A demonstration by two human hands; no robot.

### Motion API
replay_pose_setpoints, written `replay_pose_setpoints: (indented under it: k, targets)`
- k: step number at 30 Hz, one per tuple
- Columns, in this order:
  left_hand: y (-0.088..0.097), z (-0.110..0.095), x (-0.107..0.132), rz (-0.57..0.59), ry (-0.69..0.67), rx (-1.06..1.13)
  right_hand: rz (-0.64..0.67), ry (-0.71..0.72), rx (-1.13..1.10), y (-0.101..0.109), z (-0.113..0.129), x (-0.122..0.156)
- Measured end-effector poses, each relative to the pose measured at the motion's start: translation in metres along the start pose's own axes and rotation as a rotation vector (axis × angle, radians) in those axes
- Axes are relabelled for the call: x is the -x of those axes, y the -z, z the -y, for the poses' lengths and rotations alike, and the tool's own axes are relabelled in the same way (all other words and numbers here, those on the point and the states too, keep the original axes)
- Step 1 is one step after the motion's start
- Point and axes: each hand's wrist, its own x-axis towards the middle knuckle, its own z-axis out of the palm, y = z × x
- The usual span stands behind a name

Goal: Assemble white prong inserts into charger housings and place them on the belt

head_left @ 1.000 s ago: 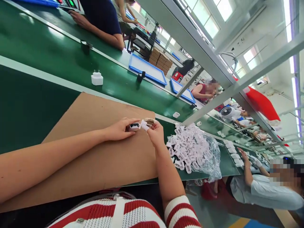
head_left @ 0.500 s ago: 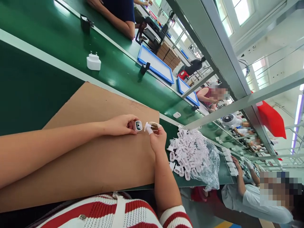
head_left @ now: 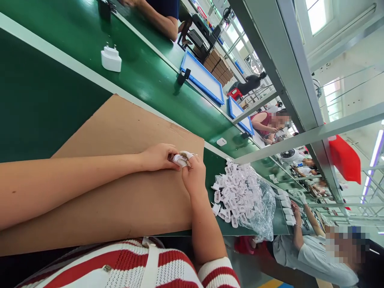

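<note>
My left hand is closed around a white charger housing, holding it above the brown cardboard sheet. My right hand, with white coverings on some fingertips, presses in from the right at the housing's end. Its thumb and fingers are closed on a small white plug piece, now mostly hidden by the fingers and the housing. Both hands meet at the housing; whether the two parts are fitted together cannot be made out. Right of my right hand lies a heap of white plastic charger parts on clear plastic film.
Beyond the cardboard runs a green conveyor belt carrying a white plug charger and a smaller white piece. Metal frame bars cross above on the right. Co-workers sit across the belt and at the right, one beside white boxes.
My right hand has moved left, bringing the plug piece against the housing, which was apart from it before. The housing has turned, so its open end no longer faces me. The view has shifted slightly.
</note>
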Motion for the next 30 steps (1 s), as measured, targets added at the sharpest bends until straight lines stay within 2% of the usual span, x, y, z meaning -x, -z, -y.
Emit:
replay_pose_setpoints:
  k: [8, 12, 18, 22, 26, 30]
  targets:
    - [-0.002, 0.002, -0.003, -0.022, 0.003, 0.0, -0.019, 0.034, -0.005, -0.001, -0.003, -0.003]
    - [-0.003, 0.004, -0.003, -0.025, 0.028, -0.01, -0.007, -0.024, -0.038, 0.005, 0.0, -0.004]
    - [-0.004, 0.006, -0.004, -0.06, -0.002, 0.018, 0.105, -0.056, 0.026, 0.007, 0.007, -0.008]
    - [-0.004, 0.003, -0.001, -0.043, -0.011, 0.025, 0.141, -0.075, 0.11, 0.009, 0.012, -0.014]
    - [-0.002, -0.001, 0.002, -0.053, -0.009, -0.013, 0.222, -0.073, 0.189, 0.017, 0.016, -0.021]
    - [-0.002, -0.004, 0.003, -0.045, -0.014, -0.037, 0.285, -0.062, 0.171, 0.023, 0.015, -0.028]
